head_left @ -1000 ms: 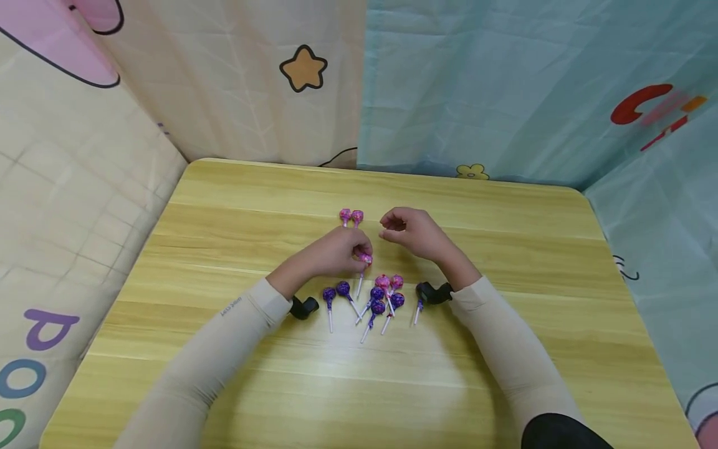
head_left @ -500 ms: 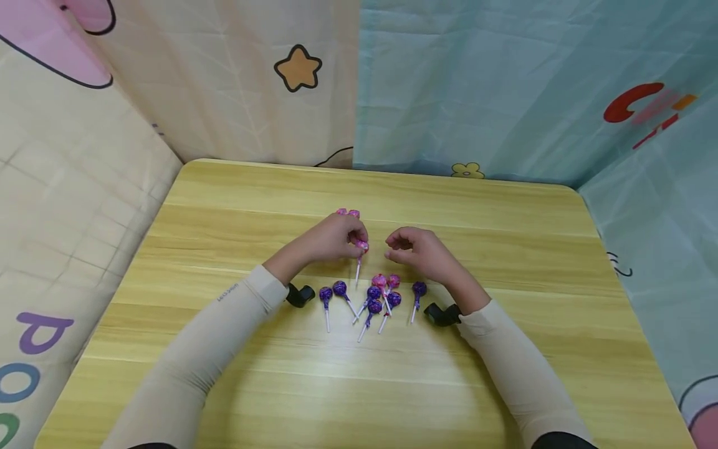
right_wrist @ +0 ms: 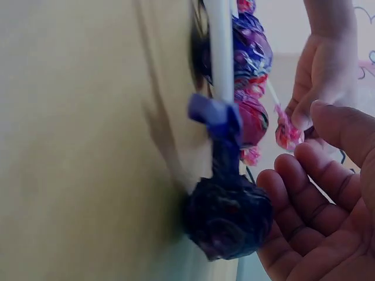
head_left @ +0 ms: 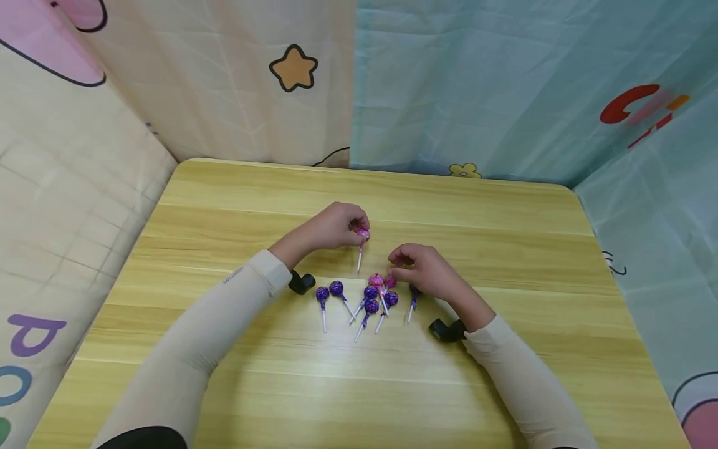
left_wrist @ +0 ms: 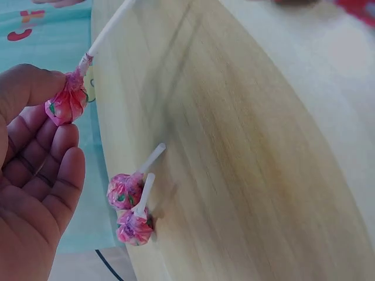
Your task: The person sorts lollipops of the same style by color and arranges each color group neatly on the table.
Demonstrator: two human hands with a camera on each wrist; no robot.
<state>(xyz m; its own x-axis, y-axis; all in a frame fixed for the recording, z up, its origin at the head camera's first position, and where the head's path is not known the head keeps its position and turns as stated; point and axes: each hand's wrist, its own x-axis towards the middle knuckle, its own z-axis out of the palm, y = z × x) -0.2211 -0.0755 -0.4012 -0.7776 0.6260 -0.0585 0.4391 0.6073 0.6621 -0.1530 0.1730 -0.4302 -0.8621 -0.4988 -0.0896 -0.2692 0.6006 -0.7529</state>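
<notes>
My left hand [head_left: 336, 226] pinches a pink-wrapped lollipop [left_wrist: 67, 102] by its candy end, above the table, its white stick [head_left: 359, 260] pointing back toward me. Beneath that hand two more pink lollipops [left_wrist: 125, 191] lie side by side, hidden in the head view. With fingers loosely curled and holding nothing, my right hand [head_left: 426, 268] hovers at the right of the pile, its fingertips right by a pink lollipop [head_left: 391, 281]. A purple lollipop [right_wrist: 228, 216] lies under it, partly covered in the head view.
Several purple lollipops [head_left: 371, 305] and another pink one [head_left: 376, 280] overlap in the middle of the wooden table [head_left: 280, 386]. Two purple lollipops [head_left: 322, 294] lie just left of them. Printed curtains [head_left: 449, 81] stand behind the table's far edge.
My left hand has carried the pink lollipop away from me, over the two lying farther back. My right hand has come nearer to me, toward the pile.
</notes>
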